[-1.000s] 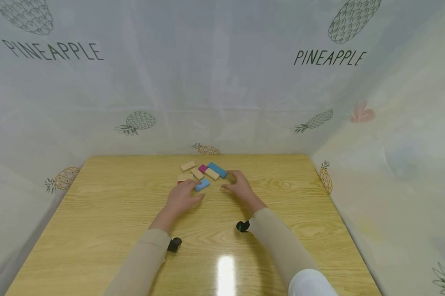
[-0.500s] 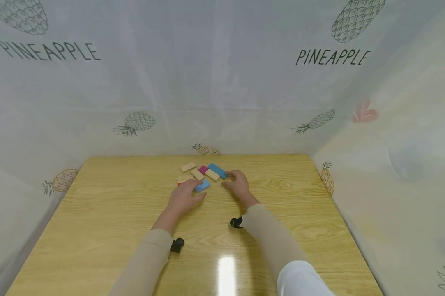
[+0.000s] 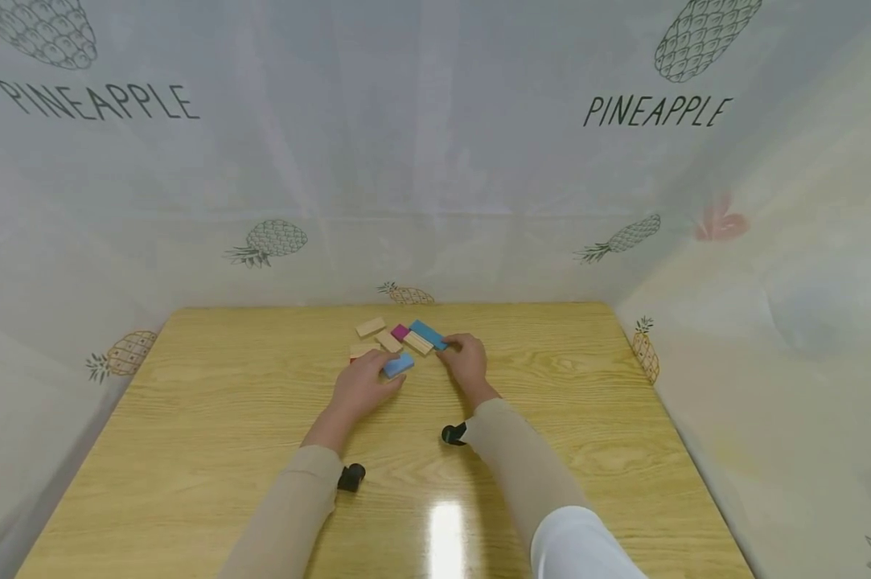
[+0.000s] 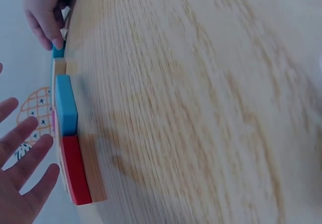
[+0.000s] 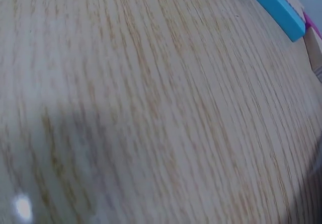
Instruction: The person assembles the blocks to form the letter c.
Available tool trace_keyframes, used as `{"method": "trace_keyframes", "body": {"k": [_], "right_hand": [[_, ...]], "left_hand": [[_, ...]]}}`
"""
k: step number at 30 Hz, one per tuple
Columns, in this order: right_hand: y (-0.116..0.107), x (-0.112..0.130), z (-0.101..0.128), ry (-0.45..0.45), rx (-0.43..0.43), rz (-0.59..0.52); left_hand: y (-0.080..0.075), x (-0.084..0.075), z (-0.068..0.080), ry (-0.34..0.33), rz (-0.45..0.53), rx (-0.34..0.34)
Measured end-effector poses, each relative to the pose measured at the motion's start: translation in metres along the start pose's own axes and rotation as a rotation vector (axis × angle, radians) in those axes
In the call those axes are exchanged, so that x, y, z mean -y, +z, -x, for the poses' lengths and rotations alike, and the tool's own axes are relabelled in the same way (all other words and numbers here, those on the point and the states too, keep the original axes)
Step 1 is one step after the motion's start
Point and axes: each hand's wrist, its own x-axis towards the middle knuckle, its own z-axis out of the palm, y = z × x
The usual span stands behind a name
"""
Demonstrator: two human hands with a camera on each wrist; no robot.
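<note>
A cluster of small flat blocks lies at the far middle of the wooden table (image 3: 189, 418). My left hand (image 3: 365, 381) rests flat with straight fingers beside a light blue block (image 3: 398, 366). In the left wrist view its spread fingers (image 4: 25, 171) hover just beside that light blue block (image 4: 65, 105) and a red block (image 4: 75, 169). My right hand (image 3: 467, 359) reaches the end of a darker blue block (image 3: 428, 334). Its fingertips (image 4: 56, 42) touch that block from above. The right wrist view shows only this blue block (image 5: 274, 6) and bare table, no hand.
Plain wooden blocks (image 3: 370, 326) and a magenta block (image 3: 400, 331) lie among the coloured ones. A white plastic sheet printed with pineapples (image 3: 276, 237) walls the table on the back and both sides. The wrist cameras (image 3: 351, 477) hang under both sleeves.
My right hand has slid left and forward until its fingertips meet the darker blue block. My left hand has hardly moved.
</note>
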Motion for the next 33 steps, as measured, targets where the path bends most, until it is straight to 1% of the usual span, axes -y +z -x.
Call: {"method": "trace_keyframes", "body": {"k": [4, 10, 15, 22, 27, 30, 33], "right_hand": [[-0.001, -0.002, 0.003, 0.015, -0.011, -0.058], [-0.004, -0.004, 0.009, 0.031, -0.027, -0.185], [-0.01, -0.005, 0.018, 0.056, -0.036, -0.236], [-0.016, -0.012, 0.034, 0.095, -0.058, -0.239], [-0.018, -0.015, 0.049, 0.082, -0.083, -0.255], [-0.019, -0.017, 0.058, 0.08, -0.087, -0.262], [-0.02, -0.018, 0.068, 0.078, -0.095, -0.246]], "left_hand": [[0.001, -0.001, 0.0, -0.002, -0.01, 0.005], [0.001, -0.004, 0.001, -0.008, -0.014, 0.017], [0.001, -0.007, 0.005, -0.013, -0.021, 0.023], [0.003, -0.009, 0.011, -0.014, -0.008, 0.014], [0.004, -0.011, 0.019, -0.018, 0.01, 0.018], [0.006, -0.012, 0.024, -0.032, 0.026, 0.025], [0.008, -0.011, 0.03, -0.029, 0.037, 0.025]]}}
